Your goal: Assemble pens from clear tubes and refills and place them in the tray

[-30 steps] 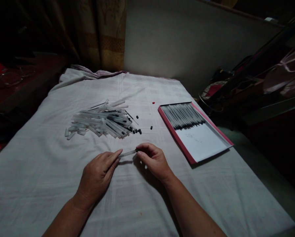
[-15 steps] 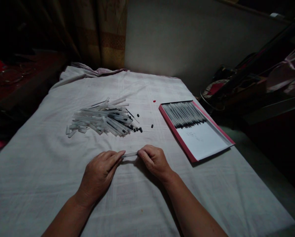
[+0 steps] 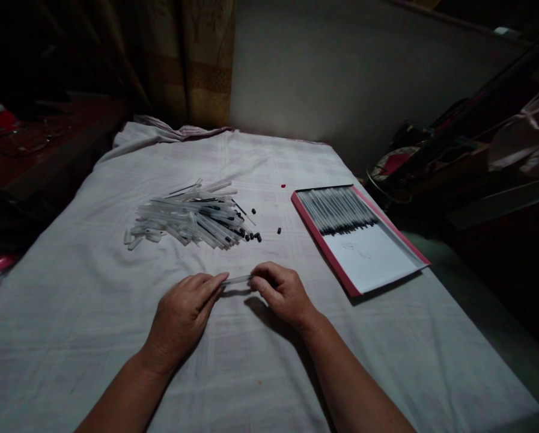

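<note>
A clear plastic pen barrel [image 3: 237,279] is held level just above the white cloth, one end in each hand. My left hand [image 3: 183,316] pinches its left end with fingers together. My right hand [image 3: 282,293] is curled round its right end. Behind the hands lies a heap of clear pen tubes and caps [image 3: 188,215] with small black end plugs [image 3: 253,236] scattered at its right side.
A shallow red-edged box [image 3: 377,258] at the right holds a row of finished pens [image 3: 340,210] at its far end. A tiny red bit [image 3: 282,186] lies on the white cloth [image 3: 233,373]. A wall, a curtain and dark clutter surround the covered table.
Both hands kept hold of the pen barrel. My right hand closed over the black end that showed a second ago, then lifted slightly. The view shifted a little.
</note>
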`<state>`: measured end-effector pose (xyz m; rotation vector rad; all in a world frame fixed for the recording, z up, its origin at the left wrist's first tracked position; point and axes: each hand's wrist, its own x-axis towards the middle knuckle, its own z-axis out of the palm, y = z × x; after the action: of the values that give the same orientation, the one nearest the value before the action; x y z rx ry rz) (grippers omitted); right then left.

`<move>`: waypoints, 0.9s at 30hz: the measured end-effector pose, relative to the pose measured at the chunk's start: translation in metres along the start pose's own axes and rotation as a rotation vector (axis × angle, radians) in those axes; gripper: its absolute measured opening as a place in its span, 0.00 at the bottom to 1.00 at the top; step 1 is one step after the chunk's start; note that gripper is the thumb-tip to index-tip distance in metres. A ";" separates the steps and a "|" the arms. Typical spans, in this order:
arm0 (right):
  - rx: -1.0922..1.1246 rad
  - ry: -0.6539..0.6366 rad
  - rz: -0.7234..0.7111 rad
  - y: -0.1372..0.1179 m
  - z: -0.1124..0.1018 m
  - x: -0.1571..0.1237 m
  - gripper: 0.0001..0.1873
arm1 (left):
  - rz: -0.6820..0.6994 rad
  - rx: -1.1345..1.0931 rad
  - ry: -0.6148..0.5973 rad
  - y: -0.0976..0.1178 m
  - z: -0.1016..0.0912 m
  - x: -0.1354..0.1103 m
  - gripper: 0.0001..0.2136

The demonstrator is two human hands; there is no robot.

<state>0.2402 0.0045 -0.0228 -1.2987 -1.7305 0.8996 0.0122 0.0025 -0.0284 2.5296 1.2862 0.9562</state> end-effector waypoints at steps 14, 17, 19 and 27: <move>0.037 -0.015 -0.002 0.001 -0.003 0.000 0.06 | 0.012 0.032 0.000 0.001 0.000 0.000 0.14; 0.037 -0.035 0.020 0.000 -0.003 0.000 0.06 | 0.003 0.027 -0.006 0.001 0.000 -0.001 0.14; 0.027 -0.030 0.016 0.000 -0.003 0.000 0.06 | -0.010 0.017 -0.009 0.001 0.000 -0.001 0.14; 0.007 -0.038 -0.005 0.002 -0.003 0.000 0.07 | -0.034 0.018 -0.027 0.000 0.000 -0.002 0.14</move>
<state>0.2437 0.0056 -0.0229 -1.2805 -1.7573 0.9320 0.0116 0.0015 -0.0295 2.5170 1.3312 0.9045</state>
